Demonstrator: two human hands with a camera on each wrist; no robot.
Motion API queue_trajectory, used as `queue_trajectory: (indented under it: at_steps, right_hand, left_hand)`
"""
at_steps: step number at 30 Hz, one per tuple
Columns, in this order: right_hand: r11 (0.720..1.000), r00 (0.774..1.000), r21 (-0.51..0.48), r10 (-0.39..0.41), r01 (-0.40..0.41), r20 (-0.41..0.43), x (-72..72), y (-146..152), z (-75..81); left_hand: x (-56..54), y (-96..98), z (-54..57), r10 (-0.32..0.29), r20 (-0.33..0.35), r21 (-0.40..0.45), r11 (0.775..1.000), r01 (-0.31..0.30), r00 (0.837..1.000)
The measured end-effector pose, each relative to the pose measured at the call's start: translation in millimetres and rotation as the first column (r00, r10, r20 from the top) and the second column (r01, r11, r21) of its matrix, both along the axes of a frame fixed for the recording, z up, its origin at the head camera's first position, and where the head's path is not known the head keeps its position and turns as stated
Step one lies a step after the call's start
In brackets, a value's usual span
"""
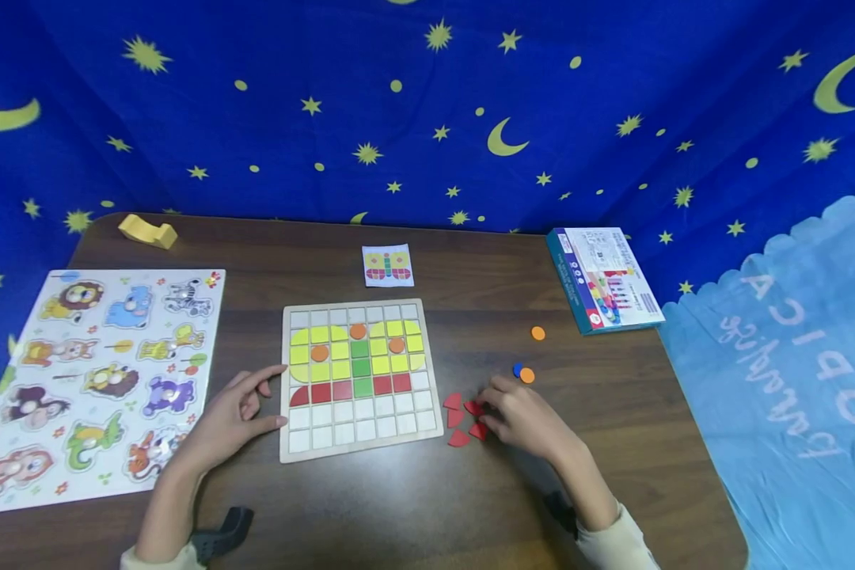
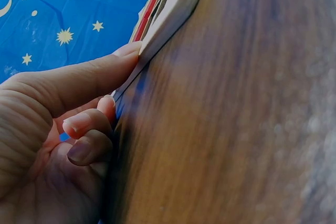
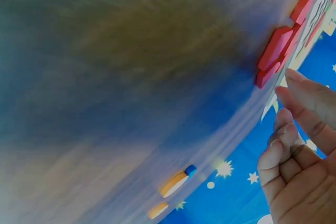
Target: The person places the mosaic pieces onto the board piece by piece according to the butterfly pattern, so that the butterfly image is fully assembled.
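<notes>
A wooden grid board (image 1: pixel 366 429) lies in the middle of the table in the head view. Yellow, orange, green and red tiles form a pattern on it. My left hand (image 1: pixel 221 423) touches the board's left edge, index fingertip above and thumb (image 2: pixel 105 74) below, with the other fingers bent. To the right of the board, several loose red pieces (image 1: pixel 459 438) with curved edges lie in a cluster. Over the cluster's right side reaches my right hand (image 1: pixel 526 417), fingertips right at the pieces. In the right wrist view nothing shows between its thumb and index finger (image 3: pixel 310 116).
Behind the board lies a butterfly pattern card (image 1: pixel 388 265). Two orange discs, one (image 1: pixel 537 333) farther back, and a blue piece (image 1: pixel 517 370) are at right. An animal puzzle (image 1: pixel 131 380) lies left, a yellow block (image 1: pixel 147 231) back left, a box (image 1: pixel 606 281) back right.
</notes>
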State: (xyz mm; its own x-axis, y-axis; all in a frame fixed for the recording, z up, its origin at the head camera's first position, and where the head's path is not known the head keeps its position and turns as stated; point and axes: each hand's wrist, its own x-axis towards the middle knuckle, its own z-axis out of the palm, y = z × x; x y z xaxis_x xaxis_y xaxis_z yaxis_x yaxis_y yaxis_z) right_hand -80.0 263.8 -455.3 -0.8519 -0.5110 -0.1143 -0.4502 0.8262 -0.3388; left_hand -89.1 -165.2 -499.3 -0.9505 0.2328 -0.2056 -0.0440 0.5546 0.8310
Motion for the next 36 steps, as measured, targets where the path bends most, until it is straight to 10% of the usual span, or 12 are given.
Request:
queue_trajectory:
  at_steps: [16,29,36]
  right_hand:
    - [0.999,0.999,0.035,0.023,-0.024,0.033,13.8,-2,-3.6]
    - [0.993,0.973,0.111,0.062,-0.038,-0.224,13.8,-28,-15.6]
    - [0.987,0.972,0.161,0.028,0.01,-0.232,12.8,-41,-14.3]
  left_hand:
    - [0.3,0.8,0.2,0.014,0.019,0.01,1.0,-0.014,1.0]
    - [0.6,0.5,0.2,0.014,0.018,0.01,1.0,-0.015,1.0]
    - [0.6,0.3,-0.6,0.012,0.016,0.013,1.0,-0.012,1.0]
